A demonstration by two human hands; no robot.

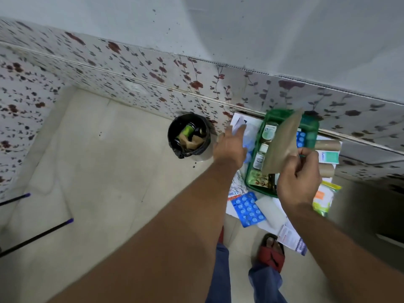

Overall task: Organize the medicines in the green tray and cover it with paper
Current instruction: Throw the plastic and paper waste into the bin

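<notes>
The green tray [253, 176] lies on the floor by the flowered wall, holding several small bottles [269, 131] and blister strips. My right hand [298, 176] grips a brown sheet of paper [283, 141] tilted above the tray's middle. My left hand [229, 147] reaches out left of the tray, fingers spread, over white papers [238, 122]; nothing is held in it. A blue blister pack [249, 208] lies on the floor in front of the tray.
A black-lined bin [189, 136] with bottles and brown scraps stands left of the tray. Cardboard rolls [328, 145], a medicine box [329, 157] and packets [325, 197] sit right of it. My sandalled foot [272, 252] is nearby. A dark stick [37, 237] lies at far left.
</notes>
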